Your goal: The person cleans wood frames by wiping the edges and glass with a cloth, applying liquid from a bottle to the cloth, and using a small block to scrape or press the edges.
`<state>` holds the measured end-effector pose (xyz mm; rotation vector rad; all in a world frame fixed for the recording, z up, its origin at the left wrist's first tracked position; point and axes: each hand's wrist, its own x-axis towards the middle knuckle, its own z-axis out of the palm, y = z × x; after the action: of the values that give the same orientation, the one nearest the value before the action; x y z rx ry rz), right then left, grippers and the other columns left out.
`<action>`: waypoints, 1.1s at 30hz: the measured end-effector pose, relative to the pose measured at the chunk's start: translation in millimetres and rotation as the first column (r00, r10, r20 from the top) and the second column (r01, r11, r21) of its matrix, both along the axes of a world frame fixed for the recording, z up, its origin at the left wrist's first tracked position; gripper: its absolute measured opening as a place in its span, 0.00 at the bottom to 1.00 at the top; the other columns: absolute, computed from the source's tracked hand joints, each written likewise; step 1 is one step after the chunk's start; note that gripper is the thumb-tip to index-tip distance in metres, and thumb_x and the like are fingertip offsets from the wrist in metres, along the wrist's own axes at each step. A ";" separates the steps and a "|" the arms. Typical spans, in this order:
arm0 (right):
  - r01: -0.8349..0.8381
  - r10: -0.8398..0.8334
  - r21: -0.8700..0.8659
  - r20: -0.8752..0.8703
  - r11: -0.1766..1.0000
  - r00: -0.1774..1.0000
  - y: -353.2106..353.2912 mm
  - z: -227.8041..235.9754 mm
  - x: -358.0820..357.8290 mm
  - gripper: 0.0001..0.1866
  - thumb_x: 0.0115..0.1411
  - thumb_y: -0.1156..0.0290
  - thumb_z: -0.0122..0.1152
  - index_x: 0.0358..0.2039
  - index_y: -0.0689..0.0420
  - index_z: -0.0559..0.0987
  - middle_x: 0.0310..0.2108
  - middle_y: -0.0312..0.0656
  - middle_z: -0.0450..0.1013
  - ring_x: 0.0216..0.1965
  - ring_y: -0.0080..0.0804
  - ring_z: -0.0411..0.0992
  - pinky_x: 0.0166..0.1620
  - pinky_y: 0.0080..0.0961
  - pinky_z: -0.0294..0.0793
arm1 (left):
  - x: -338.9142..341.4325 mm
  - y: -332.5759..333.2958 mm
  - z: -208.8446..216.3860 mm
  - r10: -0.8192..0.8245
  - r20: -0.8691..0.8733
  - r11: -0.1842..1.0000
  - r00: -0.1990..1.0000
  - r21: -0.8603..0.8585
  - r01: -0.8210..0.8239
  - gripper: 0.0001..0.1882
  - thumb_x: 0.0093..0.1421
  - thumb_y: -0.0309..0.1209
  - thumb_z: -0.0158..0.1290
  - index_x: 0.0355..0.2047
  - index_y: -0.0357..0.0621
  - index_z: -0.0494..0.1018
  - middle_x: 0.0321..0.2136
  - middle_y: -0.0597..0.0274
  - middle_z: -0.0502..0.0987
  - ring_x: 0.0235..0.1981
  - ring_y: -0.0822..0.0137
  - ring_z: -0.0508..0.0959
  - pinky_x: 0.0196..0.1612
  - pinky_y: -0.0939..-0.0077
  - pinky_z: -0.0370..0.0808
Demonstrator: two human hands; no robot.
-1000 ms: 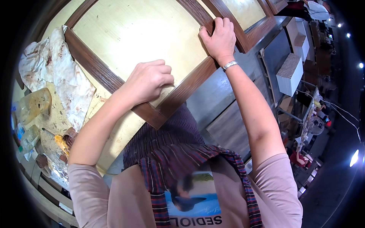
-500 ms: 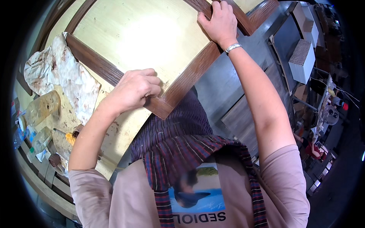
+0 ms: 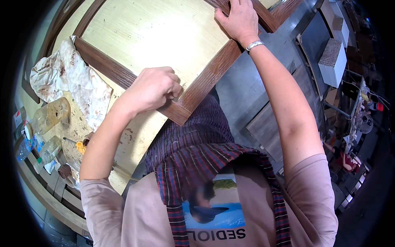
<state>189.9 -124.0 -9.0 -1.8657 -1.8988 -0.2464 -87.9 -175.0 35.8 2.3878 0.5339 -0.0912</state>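
Observation:
A dark brown wooden frame [image 3: 212, 74] lies at an angle on the pale worktable, its near corner pointing at my apron. My left hand [image 3: 155, 88] rests on the rail beside that corner, fingers curled and pressed together. Whatever it may pinch is hidden under the fingers. Farther off to the right, my right hand [image 3: 238, 21], with a silver bracelet at the wrist, is wrapped over the frame near its right corner, the thumb lying on the inner side. Bright glare covers the pale surface [image 3: 123, 37] inside the frame.
Left of the frame lies a stained white cloth [image 3: 68, 76]. Near it stand a cloudy plastic container [image 3: 51, 115], smaller bottles and a yellow-ended brush [image 3: 79, 146]. Another brown frame piece [image 3: 282, 16] juts out beyond my right hand. White boxes [image 3: 333, 64] are stacked at right.
The whole view has shifted a little to the right. My left hand has slid slightly away from me along the frame near the corner; my right hand keeps its hold.

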 end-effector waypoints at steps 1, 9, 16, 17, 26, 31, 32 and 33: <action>-0.002 0.002 -0.001 0.000 1.000 1.000 -0.5 -0.3 -0.1 0.16 0.50 0.61 0.60 0.32 0.60 0.70 0.34 0.51 0.66 0.40 0.51 0.67 0.42 0.45 0.70 | 0.6 2.9 -1.7 -0.001 -0.005 0.998 1.000 -0.071 0.001 0.07 0.45 0.21 0.56 0.22 0.48 0.80 0.23 0.66 0.78 0.33 0.65 0.77 0.34 0.70 0.75; 0.010 -0.010 -0.018 0.002 1.000 1.000 -0.4 -2.9 3.5 0.16 0.51 0.61 0.59 0.32 0.61 0.70 0.34 0.52 0.66 0.40 0.51 0.68 0.43 0.45 0.70 | 4.0 7.5 -0.9 0.042 -0.056 0.982 0.998 -0.182 -0.052 0.08 0.45 0.20 0.55 0.23 0.47 0.80 0.25 0.64 0.80 0.32 0.63 0.79 0.36 0.69 0.75; 0.018 -0.018 -0.025 -0.001 1.000 1.000 -0.7 -0.6 2.9 0.16 0.52 0.61 0.59 0.32 0.61 0.70 0.34 0.51 0.66 0.40 0.50 0.68 0.43 0.44 0.71 | 11.7 13.1 2.7 -0.001 -0.167 0.953 0.986 -0.300 -0.050 0.07 0.44 0.19 0.55 0.23 0.44 0.79 0.25 0.61 0.79 0.34 0.62 0.78 0.37 0.67 0.75; 0.017 -0.017 -0.028 -0.005 0.999 1.000 -0.4 -0.6 3.6 0.16 0.52 0.61 0.59 0.32 0.61 0.70 0.34 0.51 0.66 0.40 0.50 0.68 0.43 0.44 0.71 | 11.3 13.5 3.5 0.004 -0.173 0.942 0.985 -0.331 -0.062 0.07 0.44 0.19 0.55 0.23 0.43 0.79 0.25 0.61 0.79 0.34 0.63 0.78 0.37 0.67 0.75; 0.015 -0.016 -0.028 -0.013 1.000 1.000 -0.9 -0.4 2.0 0.17 0.52 0.60 0.60 0.33 0.60 0.71 0.35 0.51 0.66 0.41 0.49 0.68 0.43 0.43 0.70 | 3.9 3.6 1.7 0.045 -0.055 0.995 0.997 -0.089 -0.050 0.06 0.42 0.19 0.59 0.22 0.42 0.78 0.25 0.63 0.77 0.34 0.62 0.77 0.35 0.67 0.75; 0.027 -0.028 -0.043 -0.017 0.999 0.999 -1.3 0.0 0.5 0.17 0.52 0.60 0.60 0.33 0.60 0.71 0.35 0.50 0.66 0.42 0.49 0.68 0.44 0.43 0.70 | 1.0 3.5 -1.6 0.065 -0.024 0.996 0.998 -0.063 -0.066 0.07 0.42 0.19 0.59 0.22 0.43 0.78 0.25 0.64 0.77 0.34 0.62 0.77 0.35 0.67 0.75; 0.027 -0.028 -0.038 -0.010 0.999 1.000 -1.2 -0.5 1.2 0.17 0.52 0.60 0.60 0.33 0.60 0.71 0.35 0.50 0.66 0.42 0.49 0.68 0.44 0.43 0.70 | 2.0 3.4 -2.8 0.043 -0.036 0.997 0.998 -0.062 -0.045 0.07 0.42 0.19 0.59 0.22 0.43 0.78 0.25 0.64 0.77 0.34 0.62 0.77 0.35 0.67 0.75; 0.027 -0.027 -0.033 -0.003 0.999 1.000 -1.4 -1.0 2.1 0.17 0.52 0.60 0.60 0.33 0.60 0.71 0.35 0.50 0.66 0.42 0.49 0.68 0.44 0.43 0.70 | 3.9 3.1 -3.7 0.022 -0.048 0.998 0.999 -0.061 -0.025 0.07 0.42 0.19 0.59 0.22 0.43 0.78 0.25 0.64 0.77 0.34 0.62 0.77 0.35 0.67 0.75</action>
<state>192.0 -125.4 -10.0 -1.9130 -1.8869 -0.2216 -84.0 -171.9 32.1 2.3240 0.5728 -0.1526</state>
